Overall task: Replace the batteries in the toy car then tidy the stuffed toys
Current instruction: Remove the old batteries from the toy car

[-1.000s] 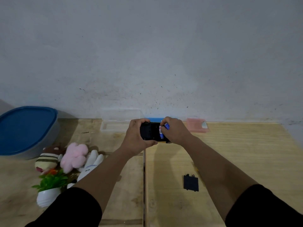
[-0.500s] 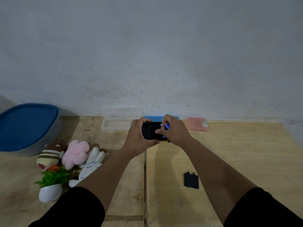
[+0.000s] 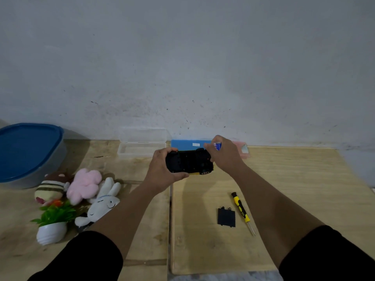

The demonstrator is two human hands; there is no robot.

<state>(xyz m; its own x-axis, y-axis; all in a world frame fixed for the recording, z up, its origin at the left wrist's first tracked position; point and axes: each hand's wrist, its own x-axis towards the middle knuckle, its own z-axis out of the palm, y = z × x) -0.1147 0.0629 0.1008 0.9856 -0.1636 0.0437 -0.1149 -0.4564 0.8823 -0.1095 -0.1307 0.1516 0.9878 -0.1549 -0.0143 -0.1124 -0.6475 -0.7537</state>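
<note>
The left hand [image 3: 162, 171] gripped the toy car [image 3: 188, 161] by its left end, fingers over the top edge and thumb under the near edge, holding it belly-up above the wooden table [image 3: 284, 179] with the dark underside facing the camera. The right hand [image 3: 225, 157] sat at the car's right end, its fingers curled and pinching a small blue-and-white battery [image 3: 217, 145] at the top of the fist, just above and beyond the car's far right corner; whether the battery touched the car could not be told. The step in hand looked like battery handling at the open compartment, though going in or coming out could not be judged from this view. To do it well, the left hand would need to keep the car level and steady while the right brought the battery along the bay's length, matching its polarity marks, spring end first, and pressed it flat rather than forcing it at an angle. The black battery cover [image 3: 226, 217] lay on the table nearer the body than the right hand, just beside a yellow-handled screwdriver [image 3: 242, 211], both within easy reach for closing up. The stuffed toys [image 3: 85, 185] lay in a loose cluster well off to the left of the left hand, near a potted plant [image 3: 53, 224] and a blue-lidded tub [image 3: 30, 153], not yet tidied.
</note>
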